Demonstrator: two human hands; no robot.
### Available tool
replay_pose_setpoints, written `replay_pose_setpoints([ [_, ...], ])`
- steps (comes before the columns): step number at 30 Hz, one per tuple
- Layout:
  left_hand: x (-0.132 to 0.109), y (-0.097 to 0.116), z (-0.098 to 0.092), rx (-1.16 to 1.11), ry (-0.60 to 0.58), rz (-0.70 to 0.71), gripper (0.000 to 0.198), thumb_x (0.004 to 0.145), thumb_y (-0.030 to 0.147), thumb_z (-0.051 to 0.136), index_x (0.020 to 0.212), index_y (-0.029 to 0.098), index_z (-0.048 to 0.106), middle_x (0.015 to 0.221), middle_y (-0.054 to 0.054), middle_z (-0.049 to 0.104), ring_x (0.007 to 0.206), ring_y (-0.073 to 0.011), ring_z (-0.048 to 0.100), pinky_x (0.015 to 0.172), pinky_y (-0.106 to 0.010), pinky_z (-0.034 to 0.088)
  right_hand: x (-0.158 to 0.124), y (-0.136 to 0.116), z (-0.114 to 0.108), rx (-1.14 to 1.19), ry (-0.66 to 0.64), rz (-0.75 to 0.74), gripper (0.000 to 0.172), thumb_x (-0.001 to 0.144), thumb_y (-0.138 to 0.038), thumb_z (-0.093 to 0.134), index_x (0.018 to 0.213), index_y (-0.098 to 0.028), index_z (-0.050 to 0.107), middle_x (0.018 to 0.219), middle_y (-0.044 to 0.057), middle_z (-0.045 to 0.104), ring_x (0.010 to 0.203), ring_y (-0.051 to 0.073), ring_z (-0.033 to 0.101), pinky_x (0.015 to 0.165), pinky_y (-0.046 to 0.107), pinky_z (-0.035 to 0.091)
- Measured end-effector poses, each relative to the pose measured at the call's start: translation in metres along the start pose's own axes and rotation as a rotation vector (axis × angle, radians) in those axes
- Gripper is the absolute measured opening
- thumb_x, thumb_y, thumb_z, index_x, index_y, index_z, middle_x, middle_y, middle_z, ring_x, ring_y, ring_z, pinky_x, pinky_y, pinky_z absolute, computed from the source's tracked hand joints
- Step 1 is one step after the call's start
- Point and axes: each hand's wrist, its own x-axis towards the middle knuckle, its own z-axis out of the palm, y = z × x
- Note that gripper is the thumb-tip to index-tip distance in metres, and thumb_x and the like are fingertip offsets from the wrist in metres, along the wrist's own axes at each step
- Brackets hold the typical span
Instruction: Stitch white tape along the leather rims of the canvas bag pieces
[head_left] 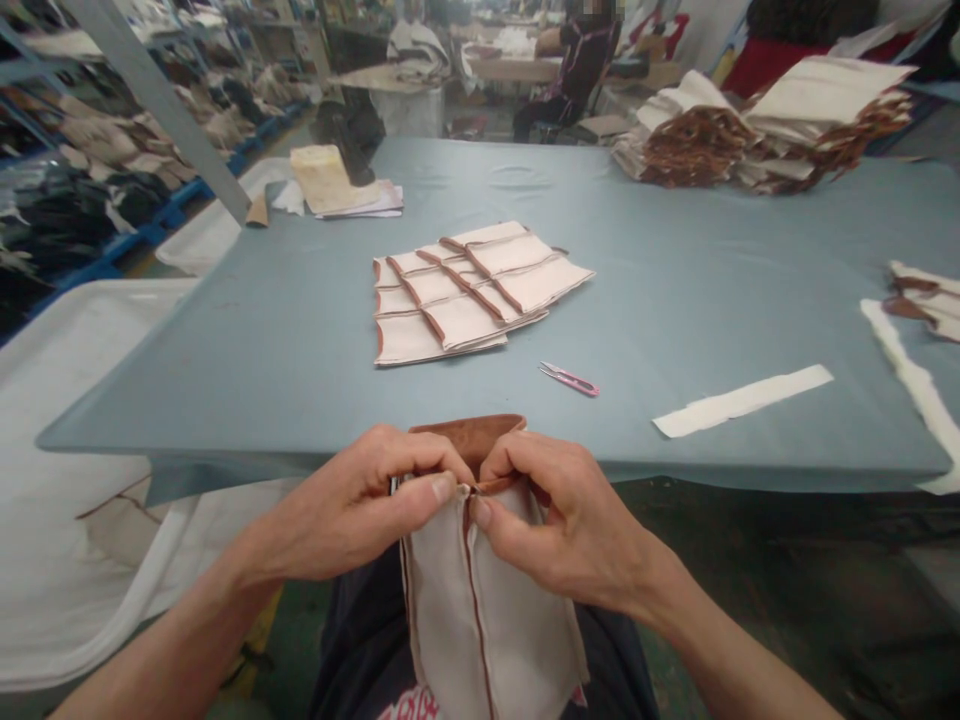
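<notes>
Over my lap, at the table's near edge, hangs a cream fabric piece (442,600) with a brown inside and a brown seam down its middle. My left hand (382,495) pinches its top rim just left of that seam. Close against it, my right hand (559,510) pinches the rim on the seam's right side. The thumbs and fingertips of both hands nearly meet at the seam. Beyond them lie pink-handled thread snips (571,380) on the table. Farther back, several cream pieces with brown edges (480,285) overlap in a fanned stack.
The blue-grey table (247,390) spreads ahead. A white strip (742,400) lies at right, with another fabric piece (930,300) beyond. Tall fabric stacks (757,125) stand at the back right. White tubs (97,480) are at left, beside a metal post (165,110). A person (581,60) sits behind.
</notes>
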Motion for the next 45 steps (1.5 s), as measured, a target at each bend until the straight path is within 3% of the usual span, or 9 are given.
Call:
replay_pose_setpoints([
  [6, 0.005, 0.002, 0.0, -0.073, -0.031, -0.178, 0.044, 0.098, 0.04, 0.058, 0.062, 0.017, 0.05, 0.06, 0.007, 0.039, 0.057, -0.0082, 0.036, 0.051, -0.02, 0.029, 0.002, -0.003, 0.006, -0.019, 0.027, -0.031, 0.014, 0.083, -0.017, 0.061, 0.07, -0.02, 0.055, 0.064, -0.004, 0.058, 0.057, 0.011, 0.048, 0.059, 0.025, 0.035],
  [17, -0.003, 0.006, -0.007, 0.074, -0.062, -0.265, 0.021, 0.093, 0.02, 0.056, 0.082, 0.018, 0.074, 0.071, 0.005, 0.066, 0.065, -0.0092, 0.055, 0.059, -0.017, 0.04, 0.0, -0.004, 0.004, -0.071, -0.007, 0.054, 0.012, 0.084, -0.017, 0.065, 0.073, -0.019, 0.06, 0.068, -0.002, 0.065, 0.06, 0.012, 0.055, 0.062, 0.026, 0.035],
  [22, -0.004, 0.016, 0.001, 0.186, -0.005, -0.229, 0.022, 0.09, 0.015, 0.055, 0.085, 0.019, 0.076, 0.073, 0.006, 0.072, 0.066, -0.0095, 0.062, 0.062, -0.019, 0.042, -0.004, -0.009, 0.002, -0.135, 0.01, 0.074, 0.013, 0.084, -0.018, 0.065, 0.073, -0.019, 0.059, 0.068, -0.002, 0.065, 0.061, 0.013, 0.055, 0.062, 0.027, 0.034],
  [30, -0.01, 0.019, 0.016, 0.403, 0.123, -0.079, 0.022, 0.091, 0.015, 0.051, 0.083, 0.017, 0.072, 0.069, 0.005, 0.069, 0.061, -0.0083, 0.059, 0.06, -0.021, 0.038, -0.007, -0.008, -0.001, -0.128, -0.001, 0.09, 0.011, 0.086, -0.022, 0.066, 0.077, -0.019, 0.062, 0.074, 0.001, 0.069, 0.067, 0.015, 0.06, 0.065, 0.029, 0.039],
  [35, -0.014, 0.016, 0.015, 0.345, 0.135, -0.045, 0.022, 0.091, 0.015, 0.052, 0.081, 0.018, 0.071, 0.066, 0.006, 0.067, 0.057, -0.0073, 0.058, 0.058, -0.018, 0.04, -0.002, -0.006, -0.008, -0.188, -0.019, 0.01, 0.007, 0.085, -0.025, 0.066, 0.085, -0.018, 0.067, 0.083, 0.004, 0.074, 0.079, 0.021, 0.065, 0.072, 0.033, 0.045],
  [39, -0.008, 0.019, 0.011, 0.291, 0.155, -0.043, 0.022, 0.09, 0.014, 0.051, 0.08, 0.018, 0.07, 0.065, 0.006, 0.066, 0.056, -0.0073, 0.058, 0.056, -0.017, 0.04, 0.008, -0.009, -0.017, -0.309, 0.013, -0.169, 0.007, 0.084, -0.023, 0.063, 0.084, -0.017, 0.067, 0.084, 0.007, 0.075, 0.091, 0.027, 0.065, 0.083, 0.039, 0.047],
  [42, 0.002, 0.025, 0.009, 0.245, 0.209, -0.051, 0.023, 0.088, 0.016, 0.049, 0.077, 0.018, 0.069, 0.066, 0.005, 0.067, 0.056, -0.0084, 0.057, 0.054, -0.018, 0.041, 0.017, -0.013, -0.024, -0.263, 0.01, -0.248, 0.01, 0.086, -0.019, 0.058, 0.087, -0.016, 0.067, 0.083, 0.007, 0.075, 0.082, 0.023, 0.065, 0.08, 0.037, 0.047],
  [45, 0.009, 0.026, 0.011, 0.229, 0.26, -0.043, 0.022, 0.088, 0.015, 0.049, 0.077, 0.017, 0.068, 0.063, 0.006, 0.064, 0.054, -0.0084, 0.055, 0.052, -0.018, 0.039, 0.024, -0.013, -0.029, -0.165, -0.058, -0.179, 0.012, 0.085, -0.019, 0.058, 0.091, -0.016, 0.068, 0.083, 0.004, 0.074, 0.073, 0.018, 0.064, 0.071, 0.031, 0.045],
])
